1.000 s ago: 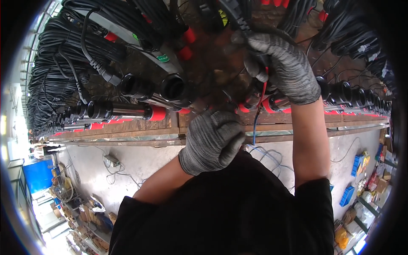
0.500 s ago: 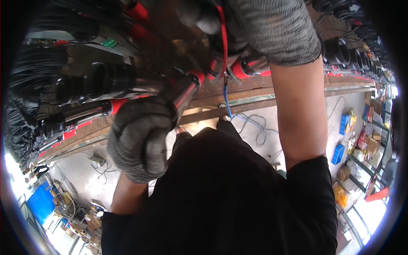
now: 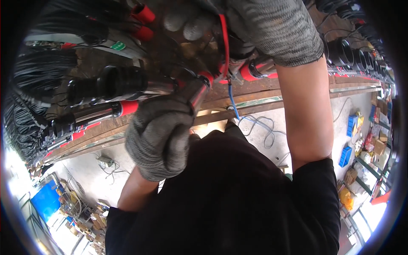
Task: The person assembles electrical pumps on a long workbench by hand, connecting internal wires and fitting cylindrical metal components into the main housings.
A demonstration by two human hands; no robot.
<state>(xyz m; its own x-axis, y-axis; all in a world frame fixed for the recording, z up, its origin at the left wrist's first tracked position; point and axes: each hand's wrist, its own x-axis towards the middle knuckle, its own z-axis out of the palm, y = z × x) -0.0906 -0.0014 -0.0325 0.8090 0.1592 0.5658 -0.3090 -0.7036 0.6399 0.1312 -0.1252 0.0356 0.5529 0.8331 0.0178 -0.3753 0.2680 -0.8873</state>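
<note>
Left fingers (image 3: 175, 146) clamp around a metal tube (image 3: 198, 93), its red end (image 3: 206, 78) beyond them; right fingers (image 3: 195, 28): cannot tell.

Grey-streaked gloved hands (image 3: 158, 137), silver tube (image 3: 198, 92), red cord (image 3: 225, 44)

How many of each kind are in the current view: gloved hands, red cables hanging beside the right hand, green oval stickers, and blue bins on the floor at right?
Gloved hands: 2 (left hand, right hand)
Red cable: 1
Green oval sticker: 1
Blue bins: 2
Total: 6
</note>
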